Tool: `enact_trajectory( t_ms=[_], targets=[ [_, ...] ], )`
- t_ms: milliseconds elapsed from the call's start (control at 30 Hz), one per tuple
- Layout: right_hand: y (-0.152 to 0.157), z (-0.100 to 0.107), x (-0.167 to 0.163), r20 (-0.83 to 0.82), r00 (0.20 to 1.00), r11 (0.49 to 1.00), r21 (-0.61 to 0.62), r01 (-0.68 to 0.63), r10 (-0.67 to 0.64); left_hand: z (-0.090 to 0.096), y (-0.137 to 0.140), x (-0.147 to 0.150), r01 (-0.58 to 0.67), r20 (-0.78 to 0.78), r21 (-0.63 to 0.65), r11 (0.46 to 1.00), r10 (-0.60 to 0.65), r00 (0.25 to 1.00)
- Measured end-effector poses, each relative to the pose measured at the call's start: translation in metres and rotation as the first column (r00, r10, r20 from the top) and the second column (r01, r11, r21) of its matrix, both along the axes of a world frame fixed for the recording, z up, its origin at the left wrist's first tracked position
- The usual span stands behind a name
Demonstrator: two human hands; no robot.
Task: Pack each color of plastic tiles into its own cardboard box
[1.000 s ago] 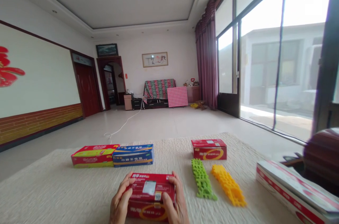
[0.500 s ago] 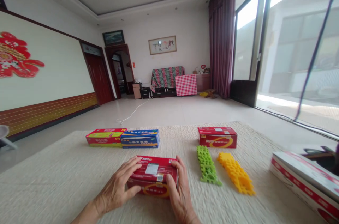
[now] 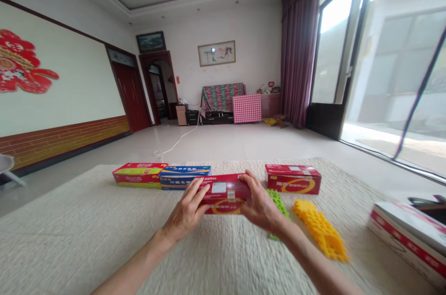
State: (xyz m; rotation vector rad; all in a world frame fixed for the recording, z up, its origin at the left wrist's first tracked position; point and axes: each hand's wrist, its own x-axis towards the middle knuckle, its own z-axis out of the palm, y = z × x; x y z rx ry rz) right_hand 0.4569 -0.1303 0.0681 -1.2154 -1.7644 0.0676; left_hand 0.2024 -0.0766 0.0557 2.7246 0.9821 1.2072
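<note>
Between my two hands is a red cardboard box (image 3: pixel 223 193) with a white label on top and a yellow ring on its front. My left hand (image 3: pixel 188 209) grips its left end, and my right hand (image 3: pixel 259 199) has the right end. Behind the box's left part stands a blue box (image 3: pixel 184 172), partly covered by it. A red and yellow-green box (image 3: pixel 139 175) touches the blue one on the left. Off to the right sits another red box (image 3: pixel 293 180) of similar look. My right wrist partly hides a strip of green interlocking plastic pieces (image 3: pixel 278 202).
A yellow strip of interlocking plastic pieces (image 3: pixel 320 230) lies right of my right forearm. At the far right is a white and red carton (image 3: pixel 411 239) with dark items by it. Everything rests on a cream textured cover (image 3: pixel 87 230). A white cable (image 3: pixel 177 141) runs over the floor behind.
Both hands have carried the red box forward, away from me, and slightly right, toward the blue box. My right arm now covers part of the green strip. The camera view has shifted slightly.
</note>
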Motion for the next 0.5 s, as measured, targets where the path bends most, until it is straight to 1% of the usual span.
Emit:
enact_trajectory(
  t_ms=[33, 100, 167, 233, 300, 367, 433, 500],
  targets=[
    [0.011, 0.007, 0.01, 0.032, 0.999, 0.999, -0.001, 0.037, -0.037, 0.007, 0.011, 0.014, 0.008, 0.02, 0.025, 1.0, -0.009, 1.0],
    [0.033, 0.013, 0.029, 0.071, 0.991, 0.994, -0.003, 0.111, -0.111, 0.019, 0.033, 0.04, 0.035, 0.015, 0.075, 0.997, -0.036, 0.999],
    [0.052, 0.013, 0.043, 0.092, 0.981, 0.985, -0.013, 0.171, -0.169, 0.029, 0.055, 0.06, 0.076, -0.035, 0.095, 0.993, -0.073, 0.997],
    [0.066, 0.009, 0.052, 0.129, 0.967, 0.974, -0.029, 0.226, -0.221, 0.035, 0.074, 0.072, 0.108, -0.073, 0.108, 0.988, -0.101, 0.992],
    [0.077, 0.007, 0.054, 0.2, 0.944, 0.96, -0.038, 0.276, -0.263, 0.036, 0.089, 0.078, 0.116, -0.11, 0.123, 0.986, -0.103, 0.989],
    [0.083, 0.007, 0.052, 0.268, 0.923, 0.954, -0.034, 0.297, -0.277, 0.034, 0.098, 0.078, 0.092, -0.147, 0.14, 0.986, -0.071, 0.987],
    [0.088, 0.008, 0.047, 0.317, 0.912, 0.959, -0.03, 0.283, -0.259, 0.028, 0.102, 0.077, 0.036, -0.195, 0.147, 0.988, -0.007, 0.981],
    [0.09, 0.007, 0.041, 0.369, 0.902, 0.966, -0.043, 0.255, -0.222, 0.021, 0.1, 0.077, -0.031, -0.286, 0.132, 0.991, 0.067, 0.956]
  ],
)
